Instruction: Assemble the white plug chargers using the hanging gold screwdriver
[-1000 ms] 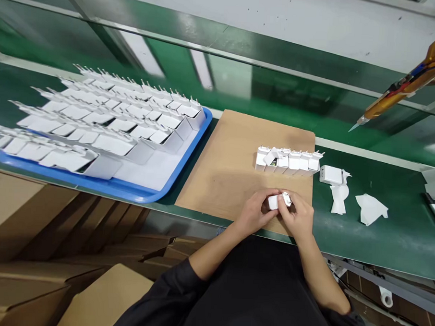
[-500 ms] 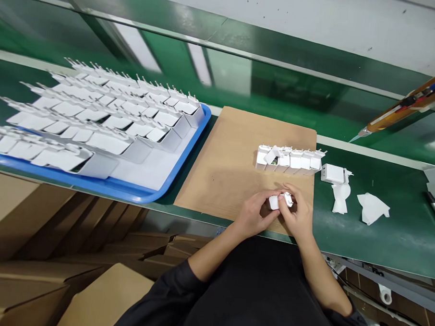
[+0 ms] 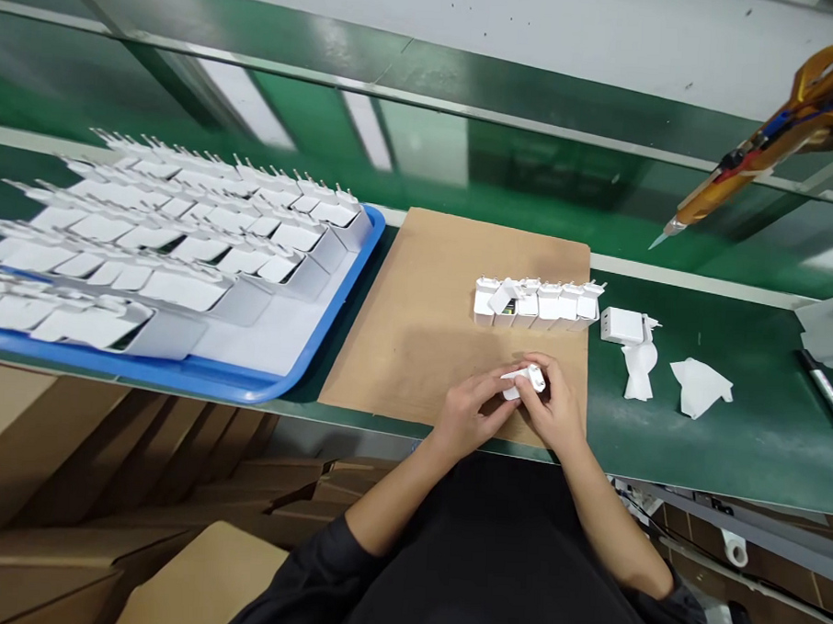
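A small white plug charger is held between both hands above the near part of the brown cardboard sheet. My left hand pinches its left side, while my right hand has its thumb on the front and fingers behind, near the pin end. Just beyond stands a row of white chargers with pins upward; one near the left has its cap tilted, showing the inside. Right of the row, a single white charger lies on the green bench.
A blue tray at left carries rows of white chargers, pins up. Crumpled white pieces and a marker lie at right. An orange dispenser with a pointed tip hangs above. Cardboard boxes stand below the bench.
The charger has turned in my hands, and its pin end now faces up more. The whole view has shifted slightly, and the hanging dispenser looks turned.
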{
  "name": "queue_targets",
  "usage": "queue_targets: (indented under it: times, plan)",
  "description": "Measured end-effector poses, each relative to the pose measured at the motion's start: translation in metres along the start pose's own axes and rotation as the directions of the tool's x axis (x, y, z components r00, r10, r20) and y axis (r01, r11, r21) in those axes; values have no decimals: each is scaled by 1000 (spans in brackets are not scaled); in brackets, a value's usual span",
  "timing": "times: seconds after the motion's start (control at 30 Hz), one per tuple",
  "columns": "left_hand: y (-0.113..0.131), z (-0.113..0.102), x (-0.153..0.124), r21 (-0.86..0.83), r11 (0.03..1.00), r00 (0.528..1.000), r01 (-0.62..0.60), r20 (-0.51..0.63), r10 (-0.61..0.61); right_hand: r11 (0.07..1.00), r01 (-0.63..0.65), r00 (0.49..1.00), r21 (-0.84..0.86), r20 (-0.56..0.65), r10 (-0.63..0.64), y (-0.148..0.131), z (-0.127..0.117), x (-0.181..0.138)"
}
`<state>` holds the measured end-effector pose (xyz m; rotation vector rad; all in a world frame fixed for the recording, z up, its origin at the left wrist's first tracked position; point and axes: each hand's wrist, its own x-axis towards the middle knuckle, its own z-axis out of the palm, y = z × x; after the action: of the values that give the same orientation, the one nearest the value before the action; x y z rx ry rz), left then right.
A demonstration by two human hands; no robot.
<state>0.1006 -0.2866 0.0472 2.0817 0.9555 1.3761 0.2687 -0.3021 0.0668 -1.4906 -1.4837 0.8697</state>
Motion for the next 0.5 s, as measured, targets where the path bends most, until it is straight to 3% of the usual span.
queue_targets:
  times: [0.13, 0.2, 0.33, 0.5]
  plan:
    - [-2, 0, -2, 65, 997, 999, -33, -14, 34, 960, -67, 980, 272, 200, 12, 2, -14, 1]
    - [-3, -1, -4, 73, 997, 999, -40, -7, 41, 909, -142, 971, 392, 235, 50, 4, -18, 2]
    - [-4, -2, -6, 51, 999, 1000, -20, 23, 19, 916, -209, 973, 344, 170, 158, 5, -17, 3]
    - [-4, -3, -6, 61, 998, 999, -18, 44, 16, 919, -181, 977, 350, 171, 128, 2, -14, 2]
